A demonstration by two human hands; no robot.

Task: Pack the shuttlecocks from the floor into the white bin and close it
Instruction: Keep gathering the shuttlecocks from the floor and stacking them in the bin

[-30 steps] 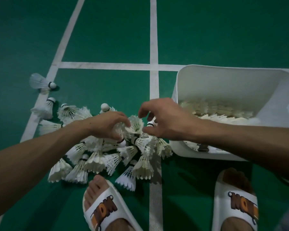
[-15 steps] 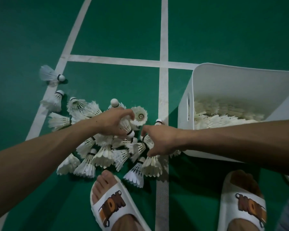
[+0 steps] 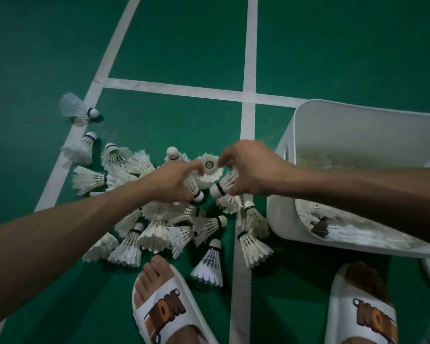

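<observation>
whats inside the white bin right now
The white bin holds a pile of shuttlecocks. The right forearm crosses over it and hides the middle; the bin's floor is covered by them.

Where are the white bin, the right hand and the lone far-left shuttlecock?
white bin [image 3: 358, 127]: head view, far inner wall.
right hand [image 3: 253, 170]: head view, back of the hand.
lone far-left shuttlecock [image 3: 75, 109]: head view, feather skirt.
</observation>
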